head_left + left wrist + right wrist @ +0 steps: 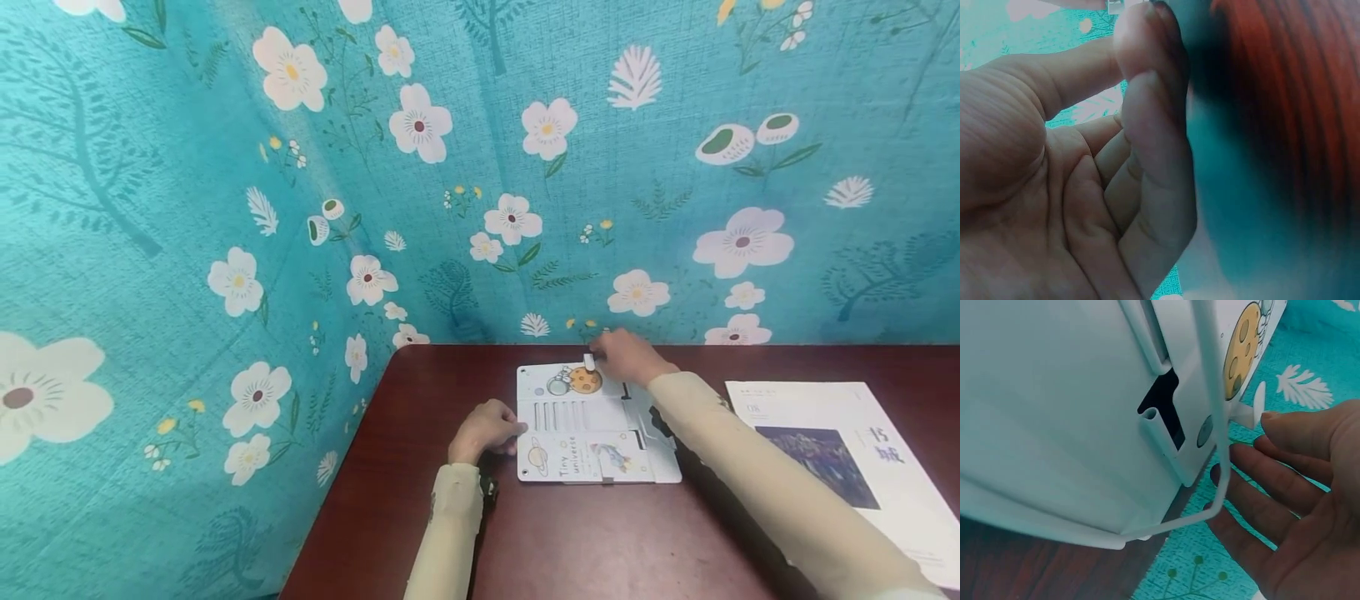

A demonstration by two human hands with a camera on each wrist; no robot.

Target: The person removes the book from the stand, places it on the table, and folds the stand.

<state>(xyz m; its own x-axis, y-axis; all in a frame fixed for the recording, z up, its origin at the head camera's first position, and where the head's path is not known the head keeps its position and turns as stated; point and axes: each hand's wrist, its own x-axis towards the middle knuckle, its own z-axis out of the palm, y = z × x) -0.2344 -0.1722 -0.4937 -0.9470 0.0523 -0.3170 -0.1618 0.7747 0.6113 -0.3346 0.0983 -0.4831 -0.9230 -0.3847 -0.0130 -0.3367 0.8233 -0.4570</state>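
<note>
A white folding book stand (600,421), printed with an astronaut, planets and "Tiny universe", lies on the dark red table. My left hand (486,433) pinches its left edge between thumb and fingers; in the left wrist view only a sliver of white shows beyond the fingertips. At the stand's far edge, my right hand (630,357) pinches a small white page clip (1259,403) beside the orange planet. The right wrist view shows the thumb against this clip, with the other fingers loosely bent below it. A bent white wire support (1216,425) crosses that view.
To the right, a white book (795,400) with a dark picture on its cover lies on the wooden table (555,542), partly behind my right forearm. Teal flowered cloth (480,167) hangs along the table's back and left edges.
</note>
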